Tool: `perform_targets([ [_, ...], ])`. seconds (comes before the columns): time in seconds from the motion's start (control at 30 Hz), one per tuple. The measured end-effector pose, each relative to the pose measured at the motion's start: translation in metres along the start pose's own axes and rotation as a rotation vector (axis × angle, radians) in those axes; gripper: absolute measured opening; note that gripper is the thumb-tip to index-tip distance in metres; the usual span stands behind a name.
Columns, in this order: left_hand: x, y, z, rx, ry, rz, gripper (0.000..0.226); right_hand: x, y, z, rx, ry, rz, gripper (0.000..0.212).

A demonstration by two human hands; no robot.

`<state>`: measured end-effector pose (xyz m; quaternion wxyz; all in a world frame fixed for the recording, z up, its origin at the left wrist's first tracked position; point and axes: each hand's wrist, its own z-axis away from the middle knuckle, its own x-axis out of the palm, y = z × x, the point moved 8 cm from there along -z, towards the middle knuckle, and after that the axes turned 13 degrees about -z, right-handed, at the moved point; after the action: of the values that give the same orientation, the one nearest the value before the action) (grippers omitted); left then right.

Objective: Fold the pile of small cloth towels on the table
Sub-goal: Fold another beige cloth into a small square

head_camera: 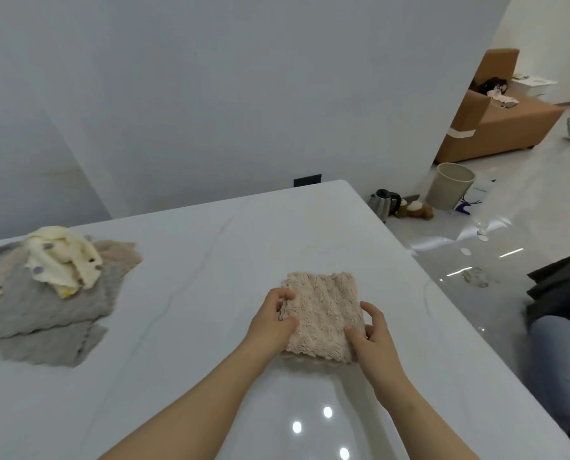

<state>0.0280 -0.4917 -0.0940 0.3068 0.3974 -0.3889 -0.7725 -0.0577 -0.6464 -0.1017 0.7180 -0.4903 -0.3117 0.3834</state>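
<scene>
A folded beige fluffy towel (323, 313) lies on the white table (210, 260) in front of me. My left hand (272, 322) grips its left edge, thumb and fingers curled round the cloth. My right hand (371, 330) pinches its right edge near the front corner. At the far left lies the pile of unfolded towels (48, 303): grey ones underneath, a pink one behind, a checked one at the left edge, and a crumpled cream spotted one (63, 257) on top.
The table's right edge runs diagonally close to the folded towel. Beyond it on the shiny floor stand a kettle (384, 202), a soft toy (413, 210) and a beige bin (449, 185). A dark chair (562, 310) sits at the right.
</scene>
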Motion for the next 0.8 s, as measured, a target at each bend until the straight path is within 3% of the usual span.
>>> perform_targets([
  [0.3,0.078,0.063,-0.089,-0.003,-0.075,-0.099,0.028,-0.086,-0.029,-0.091,-0.008,0.120,0.042,0.046],
  [0.6,0.111,0.086,-0.134,-0.013,-0.158,-0.142,0.041,-0.111,-0.043,-0.152,-0.029,0.203,0.103,0.046],
  [0.8,0.124,0.095,-0.143,0.068,-0.221,-0.341,0.046,-0.120,-0.051,-0.163,-0.039,0.267,0.243,0.044],
])
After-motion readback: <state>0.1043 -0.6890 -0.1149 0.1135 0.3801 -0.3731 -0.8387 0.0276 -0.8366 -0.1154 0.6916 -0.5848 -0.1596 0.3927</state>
